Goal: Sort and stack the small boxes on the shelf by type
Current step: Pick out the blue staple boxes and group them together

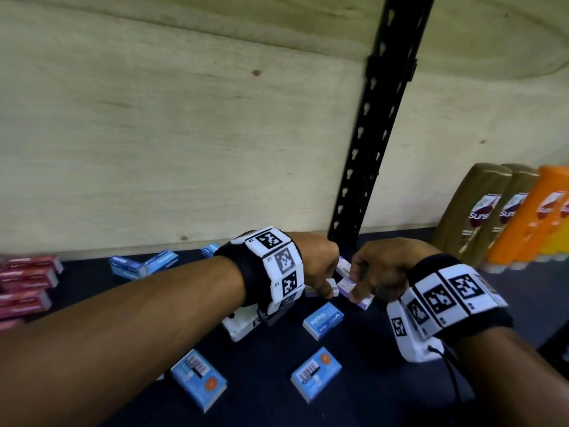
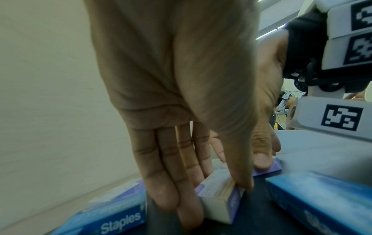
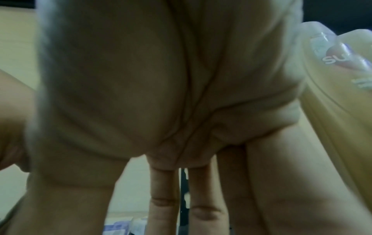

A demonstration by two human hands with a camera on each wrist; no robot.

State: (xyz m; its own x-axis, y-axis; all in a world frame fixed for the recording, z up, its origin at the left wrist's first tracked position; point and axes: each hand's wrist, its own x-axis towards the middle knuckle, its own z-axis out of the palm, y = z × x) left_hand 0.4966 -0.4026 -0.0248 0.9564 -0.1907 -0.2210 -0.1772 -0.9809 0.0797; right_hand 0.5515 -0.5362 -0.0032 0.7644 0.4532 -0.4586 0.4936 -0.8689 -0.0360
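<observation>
- Blue boxes (image 1: 316, 374) lie nearest on the dark shelf (image 1: 354, 405).
- Left hand (image 1: 314, 260): the wrist view alone shows its grip pinching a purple-white box (image 2: 219, 202) between thumb and fingers.
- Right hand (image 1: 381, 266) grips another purple-white box (image 1: 360, 298); its wrist view hides this.
- Shampoo bottles (image 1: 480, 214) stand far right.
</observation>
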